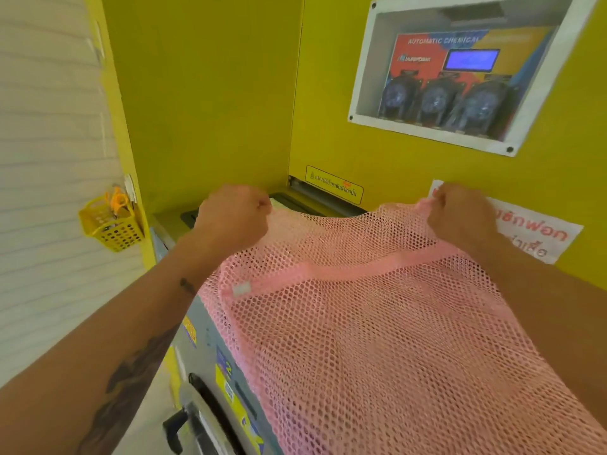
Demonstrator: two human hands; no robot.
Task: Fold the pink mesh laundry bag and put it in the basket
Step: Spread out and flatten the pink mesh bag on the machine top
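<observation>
Across the grey washing machine's top (197,326), the pink mesh laundry bag (377,323) lies spread flat for folding; left hand (235,213) and right hand (460,213) each pinch a far corner, keeping it taut.

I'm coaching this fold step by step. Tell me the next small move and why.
Probably bring both far corners toward you and lay them on the near edge, halving the bag. The left hand and right hand each pinch a far corner of the pink mesh bag, which lies spread, unfolded, over the washing machine.
</observation>
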